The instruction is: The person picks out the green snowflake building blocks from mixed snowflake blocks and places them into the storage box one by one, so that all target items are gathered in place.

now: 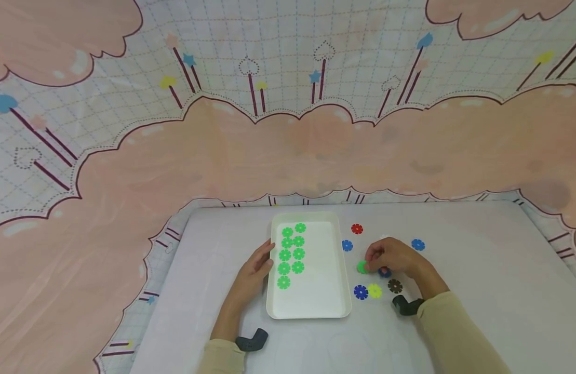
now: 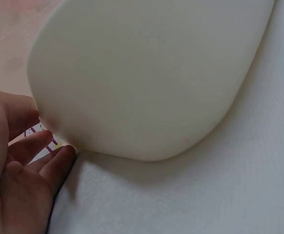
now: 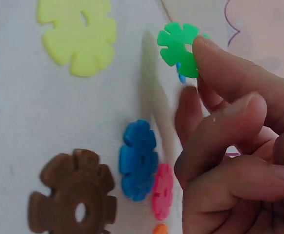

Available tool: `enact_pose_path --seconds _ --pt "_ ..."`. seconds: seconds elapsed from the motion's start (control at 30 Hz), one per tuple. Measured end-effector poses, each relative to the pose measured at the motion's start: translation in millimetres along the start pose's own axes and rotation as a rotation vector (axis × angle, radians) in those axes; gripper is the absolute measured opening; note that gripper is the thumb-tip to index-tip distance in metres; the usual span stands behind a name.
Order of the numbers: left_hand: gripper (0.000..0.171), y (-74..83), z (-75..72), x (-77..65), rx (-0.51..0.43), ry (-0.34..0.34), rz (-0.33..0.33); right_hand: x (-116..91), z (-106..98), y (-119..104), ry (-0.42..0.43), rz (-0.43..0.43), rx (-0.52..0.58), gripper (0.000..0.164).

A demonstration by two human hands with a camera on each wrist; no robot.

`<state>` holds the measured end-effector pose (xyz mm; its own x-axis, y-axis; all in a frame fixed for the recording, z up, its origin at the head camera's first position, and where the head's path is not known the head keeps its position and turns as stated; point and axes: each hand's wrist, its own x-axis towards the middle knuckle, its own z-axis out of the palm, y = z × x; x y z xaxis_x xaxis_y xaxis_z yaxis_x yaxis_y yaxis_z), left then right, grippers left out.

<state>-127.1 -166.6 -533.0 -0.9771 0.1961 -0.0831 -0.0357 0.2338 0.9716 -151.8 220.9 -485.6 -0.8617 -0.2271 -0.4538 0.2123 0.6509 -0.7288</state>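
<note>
My right hand (image 1: 395,257) pinches a green notched plastic disc (image 3: 177,46) between thumb and finger, just right of the white tray (image 1: 311,306). Held up off the table, the disc is partly covered by the fingertip. My left hand (image 1: 252,272) rests against the tray's left side, its fingertips touching the edge in the left wrist view. Inside the tray, several green discs (image 1: 284,255) lie in two columns along the left half. Near the right hand on the table are a yellow disc (image 3: 78,34), a brown disc (image 3: 73,195), a blue disc (image 3: 138,161) and a pink disc (image 3: 162,191).
Beyond the right hand lie a red disc (image 1: 357,229) and a blue disc at the far right (image 1: 418,244). A dark blue disc (image 1: 361,292) sits near the tray's right edge. Dark wrist mounts (image 1: 252,340) are on both wrists. A patterned cloth (image 1: 288,150) hangs behind the table.
</note>
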Motion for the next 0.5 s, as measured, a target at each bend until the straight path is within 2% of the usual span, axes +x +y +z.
enact_pose_path --seconds 0.23,0.5 --pt "0.045 0.0 -0.1 0.5 -0.016 0.0 0.002 -3.8 -3.4 -9.7 0.002 0.036 0.017 0.018" --pt "0.046 1.3 0.2 0.0 -0.022 0.003 0.004 -10.0 -4.9 -32.6 -0.038 -0.043 0.058 0.023"
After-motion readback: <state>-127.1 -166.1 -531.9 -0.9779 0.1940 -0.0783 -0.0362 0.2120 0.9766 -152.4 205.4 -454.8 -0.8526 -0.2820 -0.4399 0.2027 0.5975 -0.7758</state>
